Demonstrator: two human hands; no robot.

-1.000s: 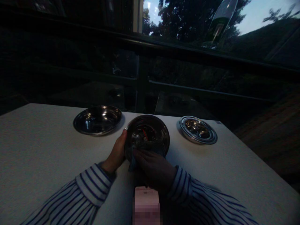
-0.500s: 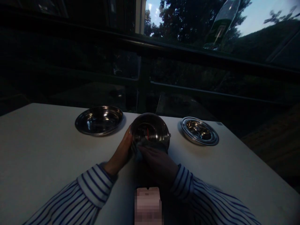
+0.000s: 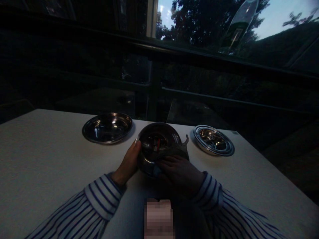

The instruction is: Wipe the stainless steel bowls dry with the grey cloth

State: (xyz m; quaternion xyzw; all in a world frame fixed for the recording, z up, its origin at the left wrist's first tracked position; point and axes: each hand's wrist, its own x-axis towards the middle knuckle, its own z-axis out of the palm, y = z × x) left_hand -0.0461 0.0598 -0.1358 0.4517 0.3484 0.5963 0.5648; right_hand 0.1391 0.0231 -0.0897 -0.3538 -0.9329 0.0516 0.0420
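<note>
A shiny metal bowl [image 3: 149, 139] is held tilted toward me over the middle of the table, a small label with red on its inner base. My left hand [image 3: 129, 162] grips its left rim, thumb on the near side. With my right hand [image 3: 179, 172] I press a dark grey cloth [image 3: 183, 147] against the bowl's lower right inside. One corner of the cloth sticks up past the rim. The right fingers lie over the cloth and are partly lost in shadow.
On the white table [image 3: 62, 166], a wide metal dish [image 3: 107, 129] stands at the back left. Stacked metal dishes [image 3: 214, 139] stand at the back right. A blurred pinkish object [image 3: 159, 219] lies at the near edge. A plastic bottle [image 3: 239, 30] leans beyond the dark rail [image 3: 174, 51].
My right hand has moved right with the cloth, whose corner now rises past the rim. The bowl has tipped to show more of its inside. My left hand keeps its hold.
</note>
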